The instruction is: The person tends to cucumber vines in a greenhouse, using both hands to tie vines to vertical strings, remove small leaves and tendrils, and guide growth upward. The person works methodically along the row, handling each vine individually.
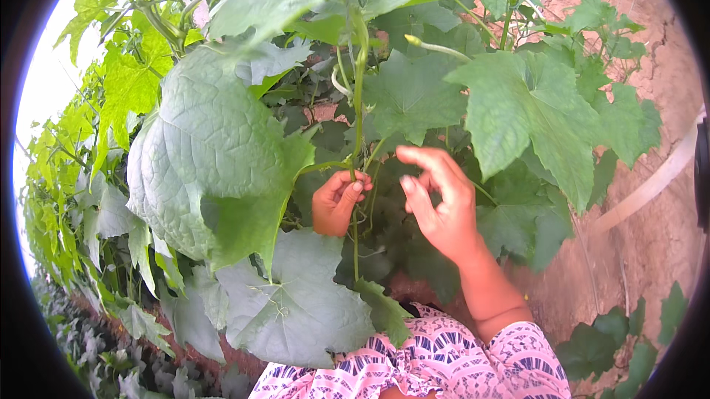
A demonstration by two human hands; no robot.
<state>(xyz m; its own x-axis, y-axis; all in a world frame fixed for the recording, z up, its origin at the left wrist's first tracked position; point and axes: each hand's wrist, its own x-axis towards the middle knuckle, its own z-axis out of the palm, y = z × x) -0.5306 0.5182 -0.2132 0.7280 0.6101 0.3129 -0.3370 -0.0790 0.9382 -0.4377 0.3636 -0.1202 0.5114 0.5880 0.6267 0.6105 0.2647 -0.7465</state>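
Note:
A green climbing vine stem (359, 77) runs down the middle of the head view, among broad lobed leaves. My left hand (339, 199) pinches this stem between thumb and fingers, partly behind a large leaf (205, 144). To its right, my right hand (438, 194) is raised with thumb and index finger apart and nothing seen between them. Thin tendrils and a slimmer stem pass between the two hands. A small young fruit with a yellow tip (435, 47) hangs above my right hand.
Dense foliage fills the left side. A broad leaf (294, 299) hangs low in front of my patterned clothing. Cracked reddish earth (627, 255) lies at the right, where a pale pipe or hose (649, 182) curves past. Thin strings show at the upper right.

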